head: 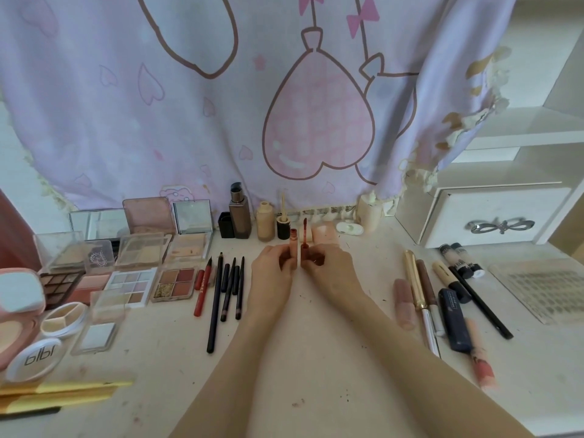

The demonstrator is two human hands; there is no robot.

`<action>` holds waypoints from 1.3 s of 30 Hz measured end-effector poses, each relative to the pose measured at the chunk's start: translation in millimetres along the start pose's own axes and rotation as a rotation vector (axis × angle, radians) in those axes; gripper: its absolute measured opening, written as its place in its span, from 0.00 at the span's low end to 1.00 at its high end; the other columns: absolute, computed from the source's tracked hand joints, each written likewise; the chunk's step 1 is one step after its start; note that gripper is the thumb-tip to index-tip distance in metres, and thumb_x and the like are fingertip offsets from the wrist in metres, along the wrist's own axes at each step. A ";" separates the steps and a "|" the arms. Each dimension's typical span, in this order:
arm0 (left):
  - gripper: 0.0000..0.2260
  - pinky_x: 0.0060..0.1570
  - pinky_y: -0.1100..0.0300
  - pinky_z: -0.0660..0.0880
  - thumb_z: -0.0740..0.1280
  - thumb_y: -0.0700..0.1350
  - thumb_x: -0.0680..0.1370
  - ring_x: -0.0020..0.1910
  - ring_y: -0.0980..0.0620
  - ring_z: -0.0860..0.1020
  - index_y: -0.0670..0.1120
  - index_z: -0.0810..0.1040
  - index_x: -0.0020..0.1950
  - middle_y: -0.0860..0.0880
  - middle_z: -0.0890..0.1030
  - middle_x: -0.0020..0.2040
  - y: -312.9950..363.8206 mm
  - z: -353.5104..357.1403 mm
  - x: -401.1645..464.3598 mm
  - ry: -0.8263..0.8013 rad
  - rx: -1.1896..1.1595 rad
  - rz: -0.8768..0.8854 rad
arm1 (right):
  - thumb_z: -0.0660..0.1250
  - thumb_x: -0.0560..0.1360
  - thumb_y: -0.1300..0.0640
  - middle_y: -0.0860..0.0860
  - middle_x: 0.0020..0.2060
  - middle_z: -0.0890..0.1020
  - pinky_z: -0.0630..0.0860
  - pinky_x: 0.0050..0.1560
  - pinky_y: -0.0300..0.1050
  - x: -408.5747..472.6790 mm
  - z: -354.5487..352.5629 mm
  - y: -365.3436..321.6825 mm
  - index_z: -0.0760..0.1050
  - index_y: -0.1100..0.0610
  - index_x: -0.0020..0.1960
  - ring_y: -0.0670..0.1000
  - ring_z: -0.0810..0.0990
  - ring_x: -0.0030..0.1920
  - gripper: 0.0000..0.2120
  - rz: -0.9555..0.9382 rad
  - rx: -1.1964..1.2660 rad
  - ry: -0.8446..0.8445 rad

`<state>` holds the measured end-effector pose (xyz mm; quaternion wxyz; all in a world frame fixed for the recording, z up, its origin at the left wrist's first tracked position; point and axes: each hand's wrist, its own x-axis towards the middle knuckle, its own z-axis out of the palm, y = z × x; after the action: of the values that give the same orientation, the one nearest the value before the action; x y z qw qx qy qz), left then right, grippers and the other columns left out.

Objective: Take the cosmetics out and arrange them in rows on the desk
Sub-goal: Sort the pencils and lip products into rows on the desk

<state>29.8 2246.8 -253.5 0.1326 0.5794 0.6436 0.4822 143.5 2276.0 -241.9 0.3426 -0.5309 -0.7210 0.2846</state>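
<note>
My left hand (273, 273) grips an open peach lip gloss tube (293, 241), held upright over the desk's middle. Beside it, my right hand (328, 267) pinches the tube's cap, whose red applicator wand (305, 232) points up. The two parts are apart by a small gap. Several eye pencils (221, 289) lie in a row left of my hands. Open eyeshadow palettes (173, 282) and compacts (19, 311) fill the left side. A row of lip glosses and mascaras (442, 298) lies on the right. Foundation bottles (240, 216) stand at the back.
A pink patterned curtain (221, 105) hangs behind the white desk (300, 358). A white drawer box (493, 213) with a bow handle stands at the back right, and a patterned mat (543, 289) lies in front of it. Gold sticks (63, 393) lie at the front left.
</note>
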 end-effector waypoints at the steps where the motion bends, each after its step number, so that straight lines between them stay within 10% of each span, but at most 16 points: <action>1: 0.11 0.46 0.77 0.64 0.66 0.34 0.74 0.45 0.55 0.75 0.43 0.80 0.53 0.47 0.78 0.48 -0.2 0.0 0.0 0.001 0.006 0.002 | 0.66 0.74 0.60 0.52 0.50 0.83 0.71 0.53 0.36 0.1 0.4 0.5 0.80 0.57 0.54 0.49 0.79 0.50 0.10 0.004 -0.007 -0.002; 12: 0.14 0.40 0.76 0.69 0.67 0.39 0.76 0.41 0.59 0.72 0.43 0.72 0.61 0.50 0.73 0.49 10.1 -9.0 -29.4 0.110 -0.022 0.042 | 0.66 0.75 0.60 0.52 0.50 0.81 0.66 0.49 0.28 -26.6 -38.5 -3.7 0.78 0.59 0.57 0.44 0.75 0.46 0.12 0.006 -0.059 0.042; 18: 0.12 0.56 0.67 0.68 0.61 0.44 0.79 0.54 0.58 0.72 0.48 0.72 0.62 0.51 0.74 0.58 32.5 1.1 -63.0 -0.273 0.136 0.241 | 0.66 0.75 0.59 0.47 0.38 0.80 0.73 0.49 0.37 -54.6 -98.3 8.4 0.82 0.57 0.47 0.47 0.79 0.42 0.06 0.017 -0.145 0.093; 22: 0.18 0.67 0.62 0.53 0.54 0.49 0.81 0.70 0.55 0.61 0.51 0.65 0.71 0.53 0.65 0.71 36.1 15.4 -69.7 -0.399 0.440 0.371 | 0.65 0.75 0.60 0.49 0.38 0.80 0.67 0.38 0.25 -63.4 -138.2 28.3 0.82 0.58 0.46 0.47 0.76 0.41 0.06 0.099 -0.242 0.153; 26: 0.19 0.70 0.63 0.49 0.51 0.50 0.82 0.73 0.56 0.55 0.53 0.61 0.73 0.54 0.60 0.74 33.7 16.2 -71.9 -0.434 0.497 0.370 | 0.65 0.75 0.57 0.52 0.39 0.80 0.68 0.42 0.39 -62.1 -158.2 45.1 0.81 0.57 0.43 0.50 0.76 0.42 0.07 0.229 -0.388 0.117; 39: 0.19 0.70 0.63 0.50 0.53 0.50 0.81 0.73 0.58 0.56 0.53 0.63 0.72 0.56 0.61 0.74 29.6 16.5 -71.3 -0.444 0.449 0.331 | 0.64 0.73 0.62 0.58 0.40 0.76 0.67 0.36 0.42 -57.8 -184.9 85.2 0.72 0.63 0.42 0.57 0.73 0.43 0.04 0.542 -0.562 0.050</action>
<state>81.1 2188.2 -266.5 0.0587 0.7812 0.5864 0.2058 351.0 2252.4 -207.5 0.1138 -0.7820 -0.5958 0.1431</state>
